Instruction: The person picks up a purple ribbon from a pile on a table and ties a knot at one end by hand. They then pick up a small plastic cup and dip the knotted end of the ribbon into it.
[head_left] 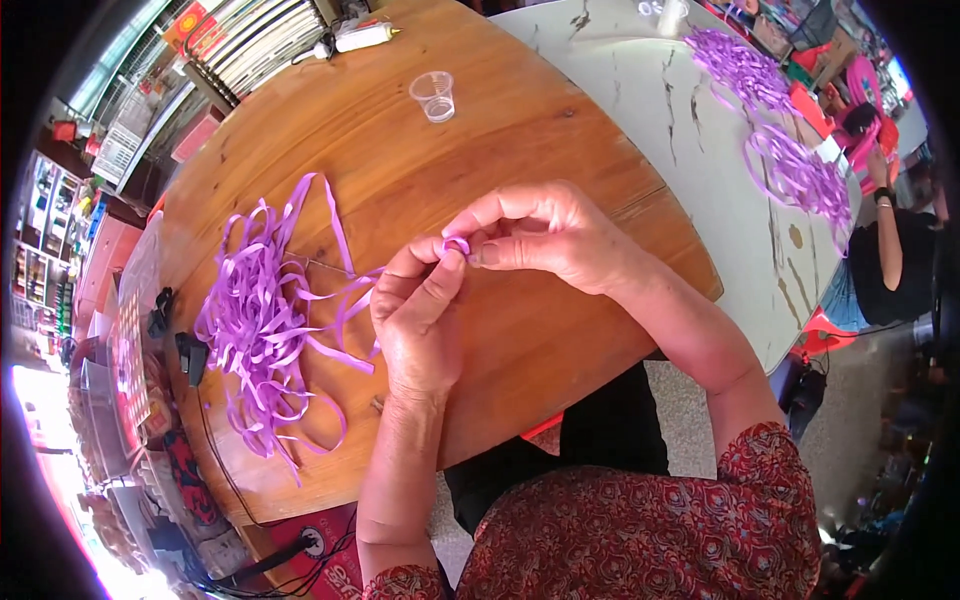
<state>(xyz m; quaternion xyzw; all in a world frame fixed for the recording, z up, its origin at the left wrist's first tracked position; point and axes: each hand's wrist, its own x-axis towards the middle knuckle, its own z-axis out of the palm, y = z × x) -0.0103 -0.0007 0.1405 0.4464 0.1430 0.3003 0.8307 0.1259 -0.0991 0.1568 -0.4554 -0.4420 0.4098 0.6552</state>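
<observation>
Left hand (415, 325) and right hand (565, 240) pinch small purple loop (457, 243) above wooden table (540, 130). Ribbon pile (262, 320) lies to left. Looks like loop-shaping step; next move likely needs steady pinch.

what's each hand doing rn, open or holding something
Left hand: closed, holding a small purple ribbon loop.
Right hand: fingers at the same loop; whether they grip it cannot be told.

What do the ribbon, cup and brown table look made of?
Ribbon: probably satin or plastic, softly shiny; thin, flat strips catch light. Cup: likely plastic, clear and smooth; table shows through. Brown table: wood or veneer, seemingly varnished; grain, knots, slight sheen.
</observation>
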